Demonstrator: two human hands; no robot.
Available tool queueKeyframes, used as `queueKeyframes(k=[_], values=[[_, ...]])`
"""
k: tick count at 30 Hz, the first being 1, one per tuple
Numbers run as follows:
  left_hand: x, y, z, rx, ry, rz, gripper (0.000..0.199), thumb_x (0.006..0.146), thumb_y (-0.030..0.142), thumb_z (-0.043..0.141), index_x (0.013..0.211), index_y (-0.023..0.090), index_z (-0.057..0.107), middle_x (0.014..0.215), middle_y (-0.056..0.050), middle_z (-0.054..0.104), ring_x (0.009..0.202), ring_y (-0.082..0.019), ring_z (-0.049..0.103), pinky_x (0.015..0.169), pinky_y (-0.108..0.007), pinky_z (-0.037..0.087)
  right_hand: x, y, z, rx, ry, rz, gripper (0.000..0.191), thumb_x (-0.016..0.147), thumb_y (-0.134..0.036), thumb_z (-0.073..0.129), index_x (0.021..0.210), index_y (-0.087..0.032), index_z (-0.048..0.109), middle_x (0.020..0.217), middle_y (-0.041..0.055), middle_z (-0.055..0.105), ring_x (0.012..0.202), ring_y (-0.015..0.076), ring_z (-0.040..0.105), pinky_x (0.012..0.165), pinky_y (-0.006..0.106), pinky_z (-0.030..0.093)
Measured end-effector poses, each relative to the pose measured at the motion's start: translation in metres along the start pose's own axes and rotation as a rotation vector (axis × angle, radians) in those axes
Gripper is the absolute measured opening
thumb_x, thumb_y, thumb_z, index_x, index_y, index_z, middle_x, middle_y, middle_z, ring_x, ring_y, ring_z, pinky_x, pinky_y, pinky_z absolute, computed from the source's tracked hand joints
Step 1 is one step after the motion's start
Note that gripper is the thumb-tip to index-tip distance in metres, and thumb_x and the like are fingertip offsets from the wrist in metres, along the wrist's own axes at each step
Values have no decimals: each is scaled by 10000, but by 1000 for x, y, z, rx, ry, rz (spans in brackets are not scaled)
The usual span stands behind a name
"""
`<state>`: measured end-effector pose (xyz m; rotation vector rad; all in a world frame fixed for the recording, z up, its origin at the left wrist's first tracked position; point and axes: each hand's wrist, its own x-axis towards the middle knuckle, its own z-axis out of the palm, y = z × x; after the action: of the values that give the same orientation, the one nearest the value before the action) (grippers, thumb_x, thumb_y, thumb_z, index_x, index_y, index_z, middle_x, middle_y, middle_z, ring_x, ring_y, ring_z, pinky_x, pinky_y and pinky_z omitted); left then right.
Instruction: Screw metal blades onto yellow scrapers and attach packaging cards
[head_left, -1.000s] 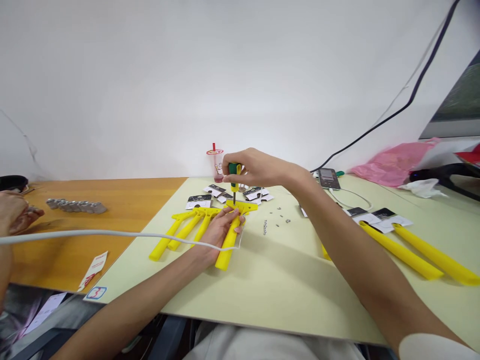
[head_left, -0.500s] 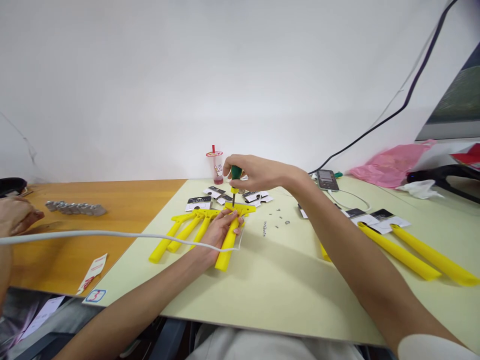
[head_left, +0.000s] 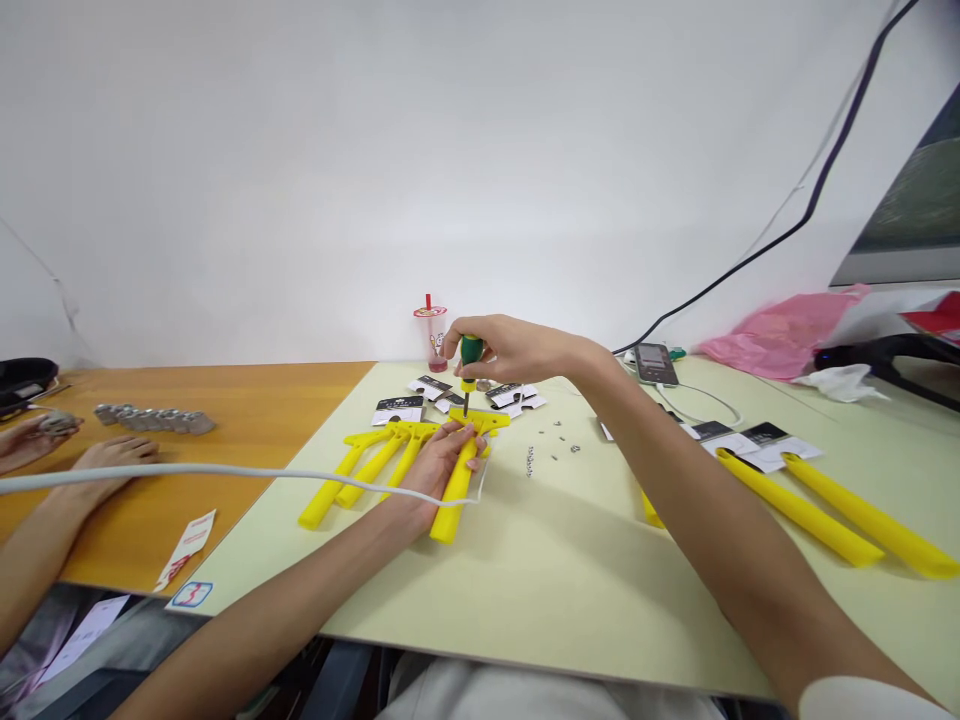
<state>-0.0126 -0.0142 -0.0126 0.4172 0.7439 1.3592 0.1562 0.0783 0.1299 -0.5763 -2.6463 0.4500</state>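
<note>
- Fingers of the right hand [head_left: 457, 345] pinch the green-and-yellow handle of a small screwdriver [head_left: 471, 350], held upright, its shaft coming down to the crossbar of a yellow plastic T-shaped piece [head_left: 459, 490].
- Fingers of the left hand [head_left: 465, 432] wrap the stem of that piece and reach up near the crossbar, while the left hand [head_left: 442, 465] pins it to the pale green desk [head_left: 570, 590], well in from the desk's near edge.
- Right forearm reaches in from the lower right with the wrist raised; left forearm slants in low from the near edge.
- Three more yellow T-pieces [head_left: 367, 470] fan out just left; any screws in them are too small to tell.
- Small metal screws [head_left: 559, 437] lie loose to the right of the held piece.
- Black-and-white cards [head_left: 397, 408] lie along the far side, and more cards [head_left: 761, 445] lie toward the right.
- Two long yellow bars [head_left: 802, 515] lie near the desk's right edge.
- Over on the orange wood desk [head_left: 300, 400], a co-worker's hands [head_left: 112, 460] sit near a row of silver metal parts [head_left: 154, 420].
- A white cable [head_left: 225, 468] crosses above the left forearm.
</note>
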Motion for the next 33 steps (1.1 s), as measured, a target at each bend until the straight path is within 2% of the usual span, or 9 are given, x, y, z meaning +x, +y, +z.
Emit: queueKeyframes(k=[4, 7, 10, 13, 16, 22, 27, 31, 33], values=[[0, 1, 0, -9, -25, 0, 291, 879, -24, 823, 928, 170, 612, 883, -24, 678, 722, -117, 709, 486, -164, 484, 2, 0, 1, -103, 79, -62, 141, 1007, -361, 722, 999, -229, 672, 968, 39, 727, 787, 194, 591, 721, 330, 409], [0, 1, -1, -11, -30, -1, 305, 869, -26, 833, 917, 174, 607, 876, -22, 672, 717, -117, 706, 485, -165, 486, 1, -2, 2, -116, 68, -72, 97, 979, -277, 716, 1022, -229, 643, 1061, 62, 739, 843, 206, 605, 737, 335, 420], [-1, 2, -1, 3, -13, -20, 278, 901, -18, 801, 927, 175, 602, 868, -33, 678, 697, -114, 694, 486, -165, 487, 1, -3, 2, -36, 18, -67, 223, 928, -192, 719, 1133, -237, 646, 1224, 90, 745, 955, 226, 648, 766, 335, 456], [-3, 3, 0, 16, -33, -13, 266, 909, -9, 799, 946, 176, 611, 866, -28, 683, 704, -112, 697, 483, -161, 484, 2, -3, 2, 13, 24, -81, 132, 967, -283, 735, 1062, -246, 651, 1111, 63, 746, 887, 214, 643, 744, 334, 449], [-3, 2, 0, 3, -51, -17, 288, 892, -20, 808, 951, 179, 609, 889, -23, 686, 725, -112, 710, 481, -159, 487, 1, -3, 2, -41, 71, -71, 152, 994, -347, 729, 1000, -247, 615, 956, 35, 710, 771, 197, 583, 704, 336, 420], [0, 2, -2, -2, 0, -11, 260, 935, -36, 746, 957, 173, 591, 914, -30, 687, 729, -117, 720, 471, -164, 484, 0, 0, 1, 28, -16, -20, 273, 899, -188, 741, 1137, -242, 619, 1176, 77, 748, 910, 214, 670, 722, 320, 469], [2, 2, -4, 2, -54, 1, 292, 903, -19, 800, 964, 179, 595, 929, -28, 694, 711, -106, 698, 489, -171, 493, 3, 4, 2, -33, 101, -52, 168, 971, -365, 765, 996, -242, 653, 933, 19, 716, 764, 183, 602, 707, 322, 426], [4, 0, -6, -15, -33, -15, 341, 857, -27, 834, 949, 188, 585, 906, -24, 691, 732, -121, 712, 488, -166, 477, 1, 5, 2, 16, 43, -57, 171, 920, -231, 751, 1069, -247, 669, 1146, 60, 767, 919, 209, 682, 743, 313, 474], [4, 0, -6, 3, -51, -11, 317, 871, -6, 831, 950, 186, 591, 895, -26, 688, 697, -109, 685, 500, -166, 485, 1, 5, 2, 65, 32, -58, 194, 921, -239, 759, 1104, -243, 692, 1210, 72, 775, 981, 222, 710, 769, 316, 483]])
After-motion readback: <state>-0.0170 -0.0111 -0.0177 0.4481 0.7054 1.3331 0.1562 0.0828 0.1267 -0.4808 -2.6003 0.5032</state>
